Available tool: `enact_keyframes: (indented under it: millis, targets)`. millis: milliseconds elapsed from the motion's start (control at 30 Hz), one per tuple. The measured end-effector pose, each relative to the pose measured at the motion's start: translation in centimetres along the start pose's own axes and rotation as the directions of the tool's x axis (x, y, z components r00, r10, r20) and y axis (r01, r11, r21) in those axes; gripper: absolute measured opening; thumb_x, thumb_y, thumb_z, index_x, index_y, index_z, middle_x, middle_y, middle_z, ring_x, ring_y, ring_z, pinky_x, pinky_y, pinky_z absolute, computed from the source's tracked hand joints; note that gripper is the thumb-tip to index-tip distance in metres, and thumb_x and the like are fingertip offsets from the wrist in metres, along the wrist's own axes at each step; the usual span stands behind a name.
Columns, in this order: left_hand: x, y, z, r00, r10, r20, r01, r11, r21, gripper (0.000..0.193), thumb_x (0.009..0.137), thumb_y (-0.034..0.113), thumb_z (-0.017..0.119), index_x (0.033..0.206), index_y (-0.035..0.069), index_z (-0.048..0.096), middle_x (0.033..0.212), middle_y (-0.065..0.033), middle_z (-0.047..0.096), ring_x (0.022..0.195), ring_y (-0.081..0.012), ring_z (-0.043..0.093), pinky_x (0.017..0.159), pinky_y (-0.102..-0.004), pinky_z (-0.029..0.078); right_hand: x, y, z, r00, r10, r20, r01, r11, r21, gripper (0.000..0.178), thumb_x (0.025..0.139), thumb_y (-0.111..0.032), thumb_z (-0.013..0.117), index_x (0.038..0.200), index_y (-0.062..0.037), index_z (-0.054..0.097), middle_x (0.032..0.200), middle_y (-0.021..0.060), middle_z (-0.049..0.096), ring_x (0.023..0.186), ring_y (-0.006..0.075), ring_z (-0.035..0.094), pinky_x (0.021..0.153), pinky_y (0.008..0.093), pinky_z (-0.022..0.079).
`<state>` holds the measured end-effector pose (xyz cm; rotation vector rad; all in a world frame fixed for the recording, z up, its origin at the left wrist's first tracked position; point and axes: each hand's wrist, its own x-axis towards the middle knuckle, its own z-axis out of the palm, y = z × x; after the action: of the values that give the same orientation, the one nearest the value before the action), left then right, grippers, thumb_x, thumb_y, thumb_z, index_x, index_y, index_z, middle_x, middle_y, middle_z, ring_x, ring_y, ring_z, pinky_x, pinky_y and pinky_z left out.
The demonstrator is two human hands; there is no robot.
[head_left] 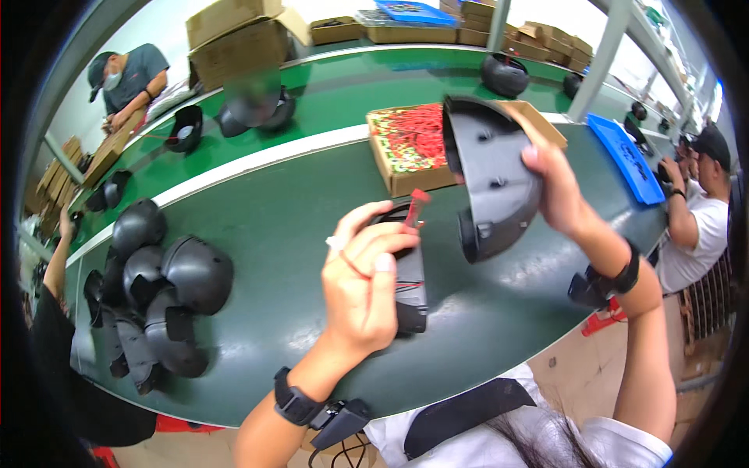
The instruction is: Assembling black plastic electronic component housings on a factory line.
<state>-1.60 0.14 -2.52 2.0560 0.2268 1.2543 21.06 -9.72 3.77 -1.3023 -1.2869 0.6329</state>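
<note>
Handling the black shell (499, 175) by the carton (406, 184) seemed my step, right fingers (535, 157) clamped on it, left fingers (378, 243) over a housing (411, 271) before the carton, grip unclear, steadiness apparently needed next.

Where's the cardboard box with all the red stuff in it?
In the head view, the cardboard box sits on the green table, just right of upper centre, partly behind the black shell in the right hand.
</note>
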Motion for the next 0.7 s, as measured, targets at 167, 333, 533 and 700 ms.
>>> enact_keyframes:
  millis: [167,333,533,700]
  targets:
    - [-0.1,0.1,-0.2,0.998,0.053,-0.018,-0.052,0.998,0.017,0.031,0.09,0.011,0.04,0.092,-0.004,0.068,0.095,-0.0176,0.068,0.11,-0.0392,0.055,0.097,-0.0468,0.041,-4.4,2.7,0.5,0.999,0.02,-0.046,-0.021,1.0,-0.022,0.066,0.082,-0.029,0.043,0.138,0.0031,0.035,0.136,0.0154,0.045,0.128,0.0208,0.041,0.109,0.0325,0.027]
    - [0.1,0.4,0.1,0.999,0.036,0.025,-0.036,0.999,0.001,0.034,0.09,0.014,0.039,0.093,-0.004,0.068,0.096,-0.0184,0.068,0.109,-0.0399,0.056,0.097,-0.0469,0.042,-4.2,4.3,3.9,0.972,0.124,0.198,-0.139,0.988,0.064,0.041,0.089,-0.012,0.053,0.125,0.0013,0.04,0.136,0.019,0.044,0.129,0.023,0.041,0.111,0.0364,0.028]
    - [0.3,0.9,0.2,0.995,0.035,0.088,-0.038,0.999,0.032,0.036,0.089,0.016,0.039,0.092,-0.004,0.068,0.093,-0.0189,0.068,0.108,-0.041,0.057,0.096,-0.0468,0.042,-3.2,5.7,4.7,0.973,0.001,0.232,-0.092,0.92,0.381,0.057,0.082,-0.009,0.052,0.136,0.0012,0.037,0.138,0.0158,0.044,0.133,0.0235,0.038,0.113,0.0357,0.025]
    - [0.2,1.0,0.2,0.996,0.003,0.087,-0.006,1.0,0.027,0.038,0.089,0.018,0.037,0.092,-0.004,0.068,0.092,-0.0186,0.068,0.108,-0.0407,0.057,0.095,-0.0467,0.043,-3.7,5.6,4.9,0.965,0.001,0.262,-0.106,0.916,0.387,0.066,0.078,-0.007,0.051,0.141,0.0017,0.036,0.138,0.0151,0.045,0.132,0.0218,0.039,0.113,0.0342,0.026]
